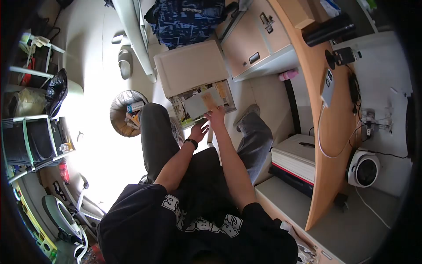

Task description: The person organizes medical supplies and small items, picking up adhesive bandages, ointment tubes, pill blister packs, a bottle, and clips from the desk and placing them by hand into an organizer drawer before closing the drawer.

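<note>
A drawer (pixel 229 99) of a low beige cabinet (pixel 191 66) stands pulled out between my knees, full of small mixed items. Over it lies a flat, pale grey card-like piece (pixel 197 107) with a brownish part at its right end. My right hand (pixel 215 116) grips the near edge of this piece by that brownish end. Close beside it at the drawer's front is my left hand (pixel 199 131), its fingers apart and holding nothing. A dark band is around the left wrist.
A lined round bin (pixel 118 118) with packaging inside stands left of my knee. Behind the cabinet sits a dark blue patterned bag (pixel 187 22). Slippers (pixel 125 64) lie on the floor at upper left. A wooden desk (pixel 323 145) runs along the right, a metal rack (pixel 33 116) along the left.
</note>
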The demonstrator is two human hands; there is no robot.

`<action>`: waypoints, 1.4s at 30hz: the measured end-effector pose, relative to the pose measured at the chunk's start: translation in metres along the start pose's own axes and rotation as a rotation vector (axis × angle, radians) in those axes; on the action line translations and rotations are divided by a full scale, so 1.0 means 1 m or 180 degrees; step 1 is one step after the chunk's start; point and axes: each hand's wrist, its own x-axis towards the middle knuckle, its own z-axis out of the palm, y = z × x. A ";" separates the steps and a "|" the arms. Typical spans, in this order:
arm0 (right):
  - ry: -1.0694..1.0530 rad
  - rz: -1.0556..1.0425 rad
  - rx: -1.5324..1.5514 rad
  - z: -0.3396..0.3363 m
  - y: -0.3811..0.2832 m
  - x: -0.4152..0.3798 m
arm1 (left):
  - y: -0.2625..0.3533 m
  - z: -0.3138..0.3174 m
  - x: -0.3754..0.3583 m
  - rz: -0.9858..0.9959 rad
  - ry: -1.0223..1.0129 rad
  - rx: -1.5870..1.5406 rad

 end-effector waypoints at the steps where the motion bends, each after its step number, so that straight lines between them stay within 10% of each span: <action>1: 0.0004 0.0066 0.0059 0.004 0.003 0.008 | 0.004 0.003 -0.003 0.0001 -0.0059 0.0019; 6: -0.0053 0.0232 0.0436 0.023 0.017 0.033 | -0.010 -0.013 0.000 0.0844 -0.0424 0.2152; 7: -0.0063 0.0246 0.0433 0.023 0.022 0.039 | 0.003 0.000 -0.007 0.0085 -0.0226 0.0669; 13: -0.0079 0.0402 -0.0249 0.016 0.031 0.053 | 0.010 0.011 -0.014 -0.0010 -0.0101 0.0047; 19: 0.0057 -0.0387 -0.1063 0.003 0.026 0.025 | -0.004 -0.003 -0.003 0.0911 -0.0294 0.1602; 21: -0.0051 -0.1105 -0.1421 -0.028 0.046 0.028 | 0.000 0.002 -0.002 0.0032 -0.0072 -0.0453; 24: -0.0154 -0.1471 -0.2009 -0.049 0.023 -0.027 | -0.016 -0.004 0.001 0.1218 -0.0170 0.1975; 28: 0.0109 -0.0155 -0.1128 -0.074 -0.021 -0.091 | -0.010 -0.009 0.008 0.1495 0.0531 0.4795; 29: 0.0173 -0.0159 -0.1013 -0.088 -0.019 -0.096 | -0.015 -0.013 0.013 0.2045 0.0604 0.4235; 32: 0.0320 -0.0414 -0.0974 -0.125 -0.007 -0.098 | -0.006 -0.012 0.034 0.1060 0.0010 0.0007; 42: 0.0420 -0.0196 -0.0608 -0.127 -0.008 -0.094 | 0.103 0.034 0.036 0.0701 0.0259 0.0077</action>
